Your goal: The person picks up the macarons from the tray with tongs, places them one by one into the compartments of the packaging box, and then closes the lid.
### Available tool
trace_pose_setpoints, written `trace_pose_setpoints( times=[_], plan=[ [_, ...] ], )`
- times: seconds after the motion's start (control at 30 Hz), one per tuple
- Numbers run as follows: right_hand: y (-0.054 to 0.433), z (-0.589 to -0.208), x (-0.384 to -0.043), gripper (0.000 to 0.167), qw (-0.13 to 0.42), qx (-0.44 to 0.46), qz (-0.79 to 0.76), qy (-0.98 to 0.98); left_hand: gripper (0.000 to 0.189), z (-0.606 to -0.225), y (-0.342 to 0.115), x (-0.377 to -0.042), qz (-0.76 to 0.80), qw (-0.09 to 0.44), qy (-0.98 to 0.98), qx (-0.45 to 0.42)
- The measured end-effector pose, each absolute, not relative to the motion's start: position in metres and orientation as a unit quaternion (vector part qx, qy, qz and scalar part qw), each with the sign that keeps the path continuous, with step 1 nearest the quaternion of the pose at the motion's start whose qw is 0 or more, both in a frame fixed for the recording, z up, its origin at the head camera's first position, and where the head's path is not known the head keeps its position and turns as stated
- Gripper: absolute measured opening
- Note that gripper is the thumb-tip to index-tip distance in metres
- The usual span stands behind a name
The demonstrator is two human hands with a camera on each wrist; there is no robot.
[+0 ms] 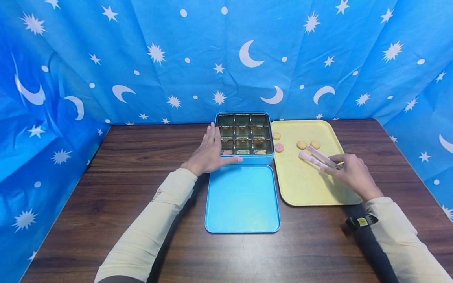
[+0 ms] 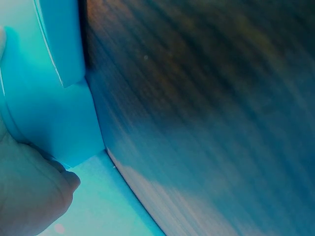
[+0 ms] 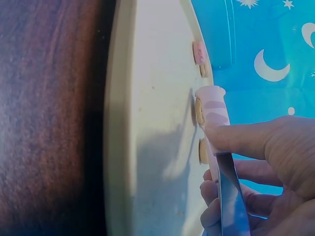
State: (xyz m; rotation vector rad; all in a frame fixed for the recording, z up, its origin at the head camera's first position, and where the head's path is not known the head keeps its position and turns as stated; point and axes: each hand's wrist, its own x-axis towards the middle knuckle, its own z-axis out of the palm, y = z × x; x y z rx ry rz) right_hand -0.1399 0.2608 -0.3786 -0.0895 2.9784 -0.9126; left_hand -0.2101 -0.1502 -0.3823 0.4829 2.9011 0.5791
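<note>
My right hand (image 1: 352, 173) grips a pair of tongs (image 1: 323, 157) with pale pink tips and metal arms. The tips are near two yellow cookies (image 1: 301, 145) on the yellow tray (image 1: 301, 184); whether they touch one I cannot tell. In the right wrist view, a cookie (image 3: 199, 110) appears right beside a tip. My left hand (image 1: 206, 151) lies along the left side of a blue tin (image 1: 255, 159), fingers straight, thumb across its front. The tin's divided insert holds a pink cookie (image 1: 227, 152), a green one (image 1: 243, 152) and a yellow one (image 1: 260, 152) in the front row.
A blue lid (image 1: 242, 200) lies inside up, directly in front of the tin. At the tray's left edge are a pink cookie (image 1: 279, 147) and another yellow cookie (image 1: 277, 136). A blue curtain (image 1: 201, 74) with moons and stars hangs behind the wooden table (image 1: 141, 157).
</note>
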Motion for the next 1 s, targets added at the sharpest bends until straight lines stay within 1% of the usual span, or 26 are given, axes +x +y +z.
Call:
trace_pose_setpoints(
  times=[0.13,0.33,0.5,0.7,1.0],
  plan=[
    [0.26,-0.376,-0.141,0.055,0.003,-0.035,-0.292,0.956,0.138,-0.383,-0.151,-0.21,0.193,0.072,0.965,0.16],
    [0.256,-0.369,-0.144,0.051,-0.016,-0.046,-0.29,0.956,0.138,-0.382,-0.15,-0.209,0.195,0.073,0.965,0.158],
    [0.248,-0.363,-0.148,0.051,-0.018,-0.053,-0.291,0.955,0.139,-0.383,-0.151,-0.21,0.193,0.071,0.966,0.158],
    [0.236,-0.355,-0.156,0.046,-0.033,-0.074,-0.299,0.951,0.138,-0.383,-0.151,-0.21,0.195,0.07,0.965,0.158],
    [0.208,-0.342,-0.168,0.046,-0.028,-0.083,-0.311,0.946,0.139,-0.385,-0.15,-0.211,0.195,0.07,0.966,0.156]
  ],
)
